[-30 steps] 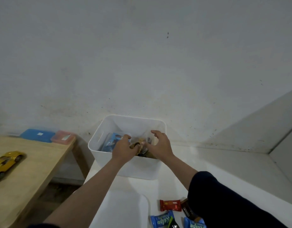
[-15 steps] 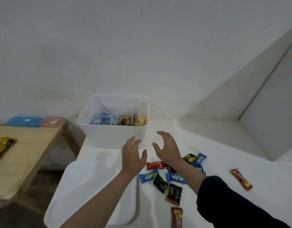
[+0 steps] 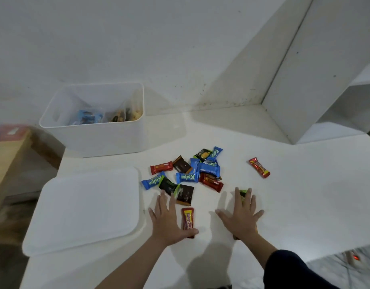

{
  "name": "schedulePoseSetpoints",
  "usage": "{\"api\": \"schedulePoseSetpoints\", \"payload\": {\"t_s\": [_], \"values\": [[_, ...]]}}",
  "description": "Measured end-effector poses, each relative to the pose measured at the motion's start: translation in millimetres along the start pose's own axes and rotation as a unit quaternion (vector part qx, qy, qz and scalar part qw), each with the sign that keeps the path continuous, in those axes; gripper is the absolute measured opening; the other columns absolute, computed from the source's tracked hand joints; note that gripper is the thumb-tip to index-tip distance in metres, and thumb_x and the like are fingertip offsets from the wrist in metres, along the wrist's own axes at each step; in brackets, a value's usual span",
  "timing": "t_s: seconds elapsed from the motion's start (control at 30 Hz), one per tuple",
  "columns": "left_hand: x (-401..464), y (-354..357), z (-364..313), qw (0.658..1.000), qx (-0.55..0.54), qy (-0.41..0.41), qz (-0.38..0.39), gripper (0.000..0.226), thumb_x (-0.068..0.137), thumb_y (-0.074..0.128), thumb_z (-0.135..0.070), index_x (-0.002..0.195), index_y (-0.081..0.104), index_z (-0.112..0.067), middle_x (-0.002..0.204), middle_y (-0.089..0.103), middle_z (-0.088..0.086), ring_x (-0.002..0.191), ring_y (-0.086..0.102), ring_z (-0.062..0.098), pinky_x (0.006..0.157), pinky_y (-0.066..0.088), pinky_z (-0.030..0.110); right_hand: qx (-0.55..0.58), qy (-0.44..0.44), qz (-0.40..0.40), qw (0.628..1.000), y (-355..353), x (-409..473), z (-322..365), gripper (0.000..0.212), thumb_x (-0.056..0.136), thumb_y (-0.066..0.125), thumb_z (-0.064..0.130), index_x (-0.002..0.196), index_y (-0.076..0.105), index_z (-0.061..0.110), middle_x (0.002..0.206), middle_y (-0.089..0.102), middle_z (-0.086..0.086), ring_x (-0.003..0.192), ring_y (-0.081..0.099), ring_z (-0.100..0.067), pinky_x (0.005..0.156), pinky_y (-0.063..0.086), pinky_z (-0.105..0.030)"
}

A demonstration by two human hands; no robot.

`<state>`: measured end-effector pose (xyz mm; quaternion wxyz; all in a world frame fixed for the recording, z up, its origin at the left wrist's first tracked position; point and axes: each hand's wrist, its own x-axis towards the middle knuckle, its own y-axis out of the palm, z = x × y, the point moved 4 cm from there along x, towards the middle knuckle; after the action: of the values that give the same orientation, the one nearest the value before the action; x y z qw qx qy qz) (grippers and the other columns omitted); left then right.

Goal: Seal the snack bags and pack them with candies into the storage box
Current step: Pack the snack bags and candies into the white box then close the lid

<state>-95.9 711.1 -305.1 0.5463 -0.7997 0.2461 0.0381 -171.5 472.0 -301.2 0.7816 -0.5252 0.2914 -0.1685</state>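
**Many loose candies, two flat hands**

Over a dozen wrapped candies (image 3: 192, 174) lie scattered on the white table (image 3: 305, 205) before the storage box (image 3: 109, 136), which already holds the snack bags (image 3: 109, 117). Both the left hand (image 3: 168, 220) and right hand (image 3: 241, 215) lie spread, fingers straight, pinching nothing. A hasty sweep could scatter slippery wrappers off the edge, or miss the lone red candy (image 3: 259, 167) apart at right.

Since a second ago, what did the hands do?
Both hands came back out of the storage box toward the person and went down to the table. The left hand now lies flat beside the red candy bar; the right hand lies flat over a green-wrapped candy. Neither holds anything. The snack bags stayed in the box, and the lid and candy pile stayed put.
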Motion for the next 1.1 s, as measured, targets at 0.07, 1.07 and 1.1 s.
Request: {"api": "schedulePoseSetpoints", "payload": {"t_s": [0.07, 1.07, 1.1], "values": [[0, 5, 1, 0.999, 0.033, -0.037, 0.016, 0.151, 0.031, 0.035, -0.102, 0.145, -0.025, -0.023, 0.146, -0.043, 0.007, 0.141, -0.028, 0.029, 0.109, -0.006, 0.064, -0.002, 0.003, 0.015, 1.0, 0, 0, -16, 0.117, 0.06, 0.038, 0.09, 0.149, -0.007, 0.03, 0.157, -0.02, -0.009, 0.145, -0.009, -0.035, 0.106, 0.006, -0.07], [84, 8, -67, 0.974, 0.058, -0.085, -0.201, 0.093, 0.053, 0.041, -0.093, 0.133, 0.042, -0.045, 0.147, 0.028, 0.019, 0.136, 0.024, 0.044, 0.1, 0.024, 0.068, -0.013, -0.277, -0.031, 0.96, -22, 145, -13, 0.119, 0.039, 0.036, 0.103, 0.142, 0.003, 0.057, 0.158, 0.009, -0.013, 0.143, -0.009, -0.043, 0.1, 0.0, -0.077], [84, 6, -67, 0.97, 0.057, -0.085, -0.219, 0.088, 0.057, 0.041, -0.09, 0.127, 0.05, -0.037, 0.143, 0.034, 0.02, 0.132, 0.03, 0.045, 0.1, 0.026, 0.065, -0.011, -0.293, -0.029, 0.956, -18, 141, -3, 0.118, 0.039, 0.036, 0.103, 0.143, 0.005, 0.056, 0.158, 0.01, -0.013, 0.143, -0.008, -0.044, 0.099, 0.001, -0.077]]}}
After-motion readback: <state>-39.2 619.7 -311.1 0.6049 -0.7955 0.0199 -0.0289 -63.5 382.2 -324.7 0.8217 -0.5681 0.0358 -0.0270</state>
